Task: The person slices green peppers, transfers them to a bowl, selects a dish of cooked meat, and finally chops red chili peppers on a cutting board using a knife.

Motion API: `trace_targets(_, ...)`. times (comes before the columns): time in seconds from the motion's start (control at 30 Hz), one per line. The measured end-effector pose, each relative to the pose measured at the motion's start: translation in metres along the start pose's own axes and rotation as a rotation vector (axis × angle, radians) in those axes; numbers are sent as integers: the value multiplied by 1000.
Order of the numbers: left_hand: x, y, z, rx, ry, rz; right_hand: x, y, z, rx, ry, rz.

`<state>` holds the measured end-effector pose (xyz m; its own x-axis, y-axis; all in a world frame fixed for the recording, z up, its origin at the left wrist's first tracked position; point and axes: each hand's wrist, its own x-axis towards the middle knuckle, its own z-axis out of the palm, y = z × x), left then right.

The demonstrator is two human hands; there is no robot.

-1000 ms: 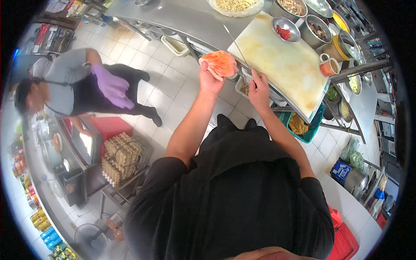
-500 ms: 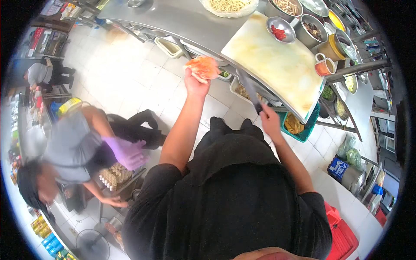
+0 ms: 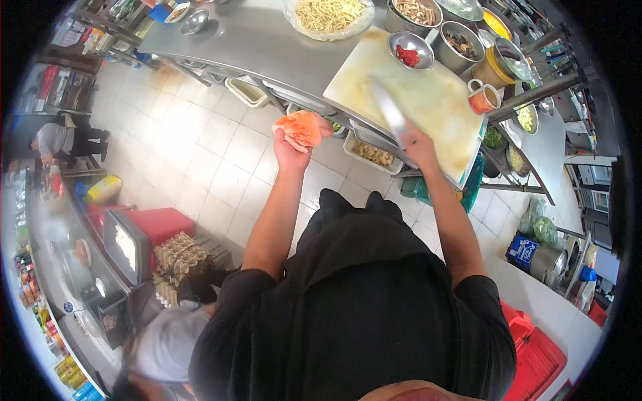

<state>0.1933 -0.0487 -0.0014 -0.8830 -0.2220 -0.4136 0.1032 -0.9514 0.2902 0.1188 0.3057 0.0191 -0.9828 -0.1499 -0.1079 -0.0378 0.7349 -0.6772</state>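
Note:
My left hand [image 3: 292,155] is closed around a flat, soft orange-red piece with pale edges [image 3: 299,128], held over the floor short of the steel counter; I cannot make out its kind. Gripped in my right hand [image 3: 419,147] is a broad-bladed knife [image 3: 388,110], its blade pointing up and left over the near edge of the white cutting board [image 3: 451,107]. The fingers hide the knife's handle. At the board's far side sits a small steel bowl [image 3: 426,48] with something red in it.
Noodles in a lined bowl [image 3: 329,15] stand on the steel counter [image 3: 254,50]. Steel pots [image 3: 459,45] and an orange-and-white mug [image 3: 483,98] line the board's right. Below are a food-filled tub [image 3: 372,152] and green bin [image 3: 475,184]. A co-worker [image 3: 170,341] is close behind my left side.
The knife blade has swung up from beside the counter to over the board. My left hand has lowered slightly with the orange piece. The co-worker has moved behind my left side.

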Motion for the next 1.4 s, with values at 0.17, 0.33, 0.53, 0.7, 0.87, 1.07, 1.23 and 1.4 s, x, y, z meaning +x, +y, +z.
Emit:
trace_targets(0.17,1,-10,0,-24,-18,-40,22,37,-9,24,79,-36)
trace_targets(0.33,-24,-2,32,109,-17,-36,8,12,2,72,41,-18)
trace_targets(0.53,19,-14,-14,11,-43,-39,-4,-16,24,-23,-4,-20)
trace_targets(0.7,26,-4,-20,-10,5,-12,-23,-84,39,-5,-205,-187)
trace_targets(0.87,36,8,-24,-19,-62,70,-44,-115,34,123,-222,-229)
trace_targets(1.07,21,14,16,-53,-141,55,-62,-114,58,126,-65,-491)
trace_targets(1.23,10,27,31,-61,-215,90,-69,-123,63,96,89,-557)
trace_targets(1.4,0,26,55,-99,-115,84,-46,-108,76,230,123,-406)
